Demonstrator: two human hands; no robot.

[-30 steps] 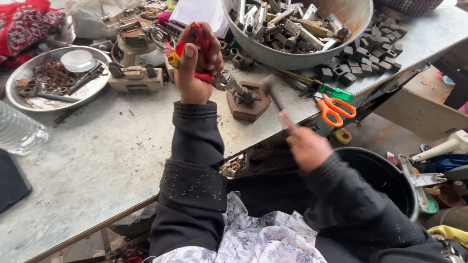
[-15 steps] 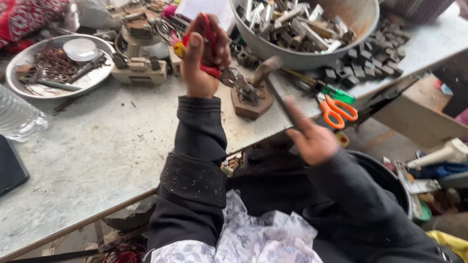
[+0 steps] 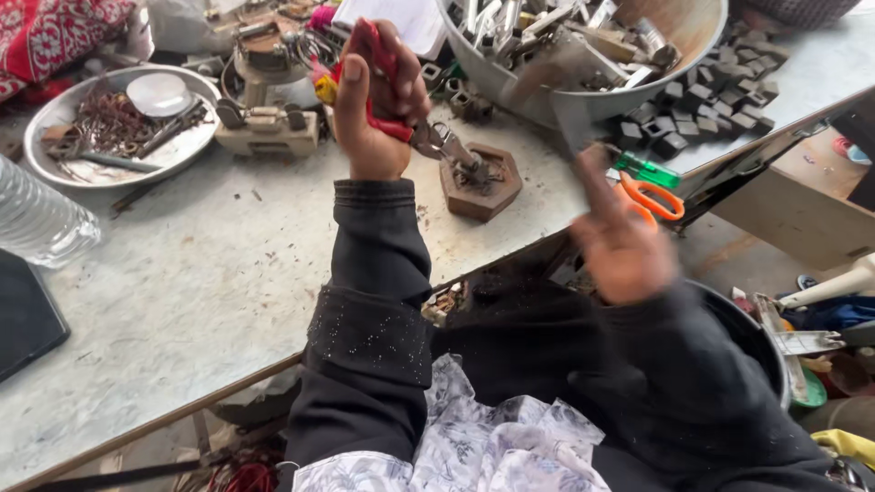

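Two hands at work over grey table (image 3: 182, 301): left hand (image 3: 375, 105), upper centre, fist closed round red-handled pliers (image 3: 401, 109), jaws pointing down-right onto small metal piece on hexagonal wooden block (image 3: 480, 182). Right hand (image 3: 620, 241), right of centre, blurred, wrapped about hammer (image 3: 565, 109) handle, head raised and smeared before big metal bowl (image 3: 693, 55) of scrap parts at top right. Orange scissors (image 3: 652, 196) just behind right hand, near table edge. Round tray (image 3: 55, 123) of rusty bits at upper left; plastic bottle (image 3: 41, 223) at left edge. Dark blocks (image 3: 720, 114) heaped beside bowl.
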